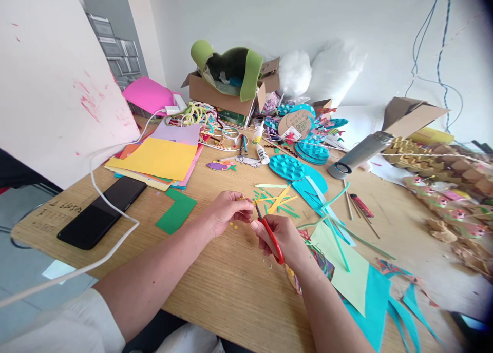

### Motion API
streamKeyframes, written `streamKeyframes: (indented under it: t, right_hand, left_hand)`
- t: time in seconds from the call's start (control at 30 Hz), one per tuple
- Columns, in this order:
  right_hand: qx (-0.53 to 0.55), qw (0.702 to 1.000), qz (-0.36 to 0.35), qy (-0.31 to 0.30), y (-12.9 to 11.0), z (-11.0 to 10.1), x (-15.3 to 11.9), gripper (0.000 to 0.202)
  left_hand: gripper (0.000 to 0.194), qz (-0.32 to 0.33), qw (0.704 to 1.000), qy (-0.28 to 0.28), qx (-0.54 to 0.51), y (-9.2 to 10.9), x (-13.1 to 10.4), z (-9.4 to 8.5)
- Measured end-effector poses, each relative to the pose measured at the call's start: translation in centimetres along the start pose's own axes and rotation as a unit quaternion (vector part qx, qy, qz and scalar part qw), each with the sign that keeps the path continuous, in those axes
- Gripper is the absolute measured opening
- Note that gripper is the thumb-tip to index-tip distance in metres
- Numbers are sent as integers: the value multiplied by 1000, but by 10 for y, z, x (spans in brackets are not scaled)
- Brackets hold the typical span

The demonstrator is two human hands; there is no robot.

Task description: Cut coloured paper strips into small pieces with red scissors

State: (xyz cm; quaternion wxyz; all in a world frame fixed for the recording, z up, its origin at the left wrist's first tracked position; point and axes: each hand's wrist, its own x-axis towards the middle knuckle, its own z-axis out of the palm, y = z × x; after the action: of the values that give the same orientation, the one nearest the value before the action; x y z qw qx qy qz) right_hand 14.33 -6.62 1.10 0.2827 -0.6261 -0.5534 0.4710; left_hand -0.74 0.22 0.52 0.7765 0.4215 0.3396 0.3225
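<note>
My right hand (278, 236) is closed round a pair of scissors (272, 238) with red handles, blades pointing up and left. Close to the blade tips, my left hand (232, 212) pinches a small piece of yellow paper (246, 199), mostly hidden by the fingers. Tiny yellow paper bits (233, 225) lie on the table below the left hand. Just beyond both hands, yellow paper strips (280, 199) rest across thin green strips (287, 210). A green paper piece (177, 210) is left of my left hand.
A phone (102, 212) with a white cable (115, 202) across it lies at the left, before a stack of coloured sheets (157, 158). Glue bottles (262, 154), blue egg-tray pieces (287, 167) and a steel flask (360, 155) stand farther back. Blue sheets (375, 301) spread at the right.
</note>
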Motion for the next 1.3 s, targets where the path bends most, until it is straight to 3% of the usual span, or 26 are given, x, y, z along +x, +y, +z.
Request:
streamKeyframes:
  t: [1.3]
  right_hand:
    - [-12,1000,3,8,-3,-1,-1,44]
  left_hand:
    - [16,-7,1000,-14,9,-1,0,1]
